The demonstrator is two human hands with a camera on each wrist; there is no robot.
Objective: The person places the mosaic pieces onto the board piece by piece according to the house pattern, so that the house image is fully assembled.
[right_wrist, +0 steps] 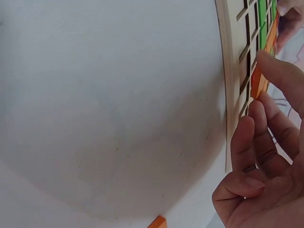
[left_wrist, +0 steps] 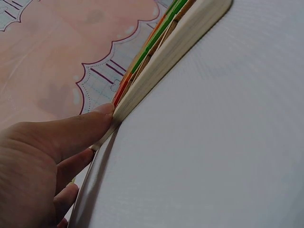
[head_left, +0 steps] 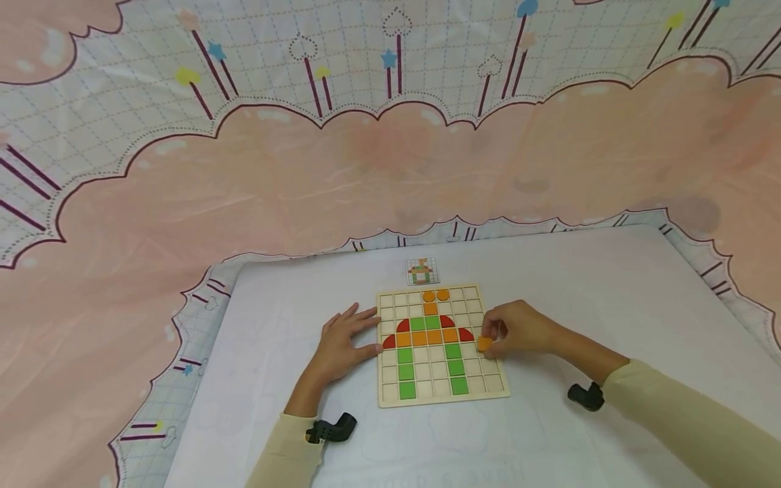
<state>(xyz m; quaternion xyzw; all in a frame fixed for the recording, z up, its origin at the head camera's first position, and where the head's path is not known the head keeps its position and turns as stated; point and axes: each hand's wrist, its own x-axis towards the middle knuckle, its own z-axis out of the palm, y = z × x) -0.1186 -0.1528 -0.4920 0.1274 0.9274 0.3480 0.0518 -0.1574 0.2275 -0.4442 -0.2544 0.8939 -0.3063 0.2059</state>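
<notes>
A wooden grid board [head_left: 504, 390] lies on the white table. Green squares [head_left: 405, 372], orange squares [head_left: 417, 338], red quarter-round pieces [head_left: 466, 335] and two orange discs [head_left: 443, 295] fill some of its cells. My left hand [head_left: 342, 346] rests at the board's left side, fingers spread, with the thumb [left_wrist: 80, 135] against its edge in the left wrist view. At the right edge, my right hand [head_left: 521, 329] pinches an orange square tile [head_left: 485, 343] between thumb and fingertip. The right wrist view shows this tile [right_wrist: 257, 83] close over the grid.
A small picture card [head_left: 422, 271] with a coloured grid figure lies behind the board. Another orange piece [right_wrist: 158, 222] shows at the bottom of the right wrist view. The white table [head_left: 274, 305] meets a patterned pink cloth [head_left: 396, 176] at the back.
</notes>
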